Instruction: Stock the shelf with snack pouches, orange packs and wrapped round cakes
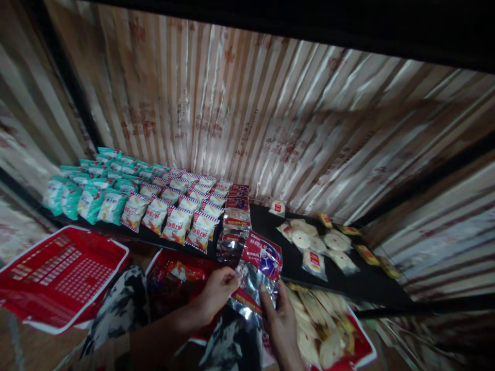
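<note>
My left hand (216,293) and my right hand (282,324) both grip a shiny silver snack packet with a red and blue top (260,268), held upright just in front of a black shelf (363,283). The left fingers pinch its left edge; the right thumb presses its lower right side. Behind the packet stands a column of similar red and silver packets (236,216) on the shelf. Below my hands is a red basket (174,278) holding more red packets.
Rows of green packets (88,196) and white and orange packets (181,211) fill the shelf's left. Round white wrapped snacks (317,242) lie scattered at right. An empty red basket (62,278) sits at left; another red basket with pale snacks (328,330) at right. Striped wall behind.
</note>
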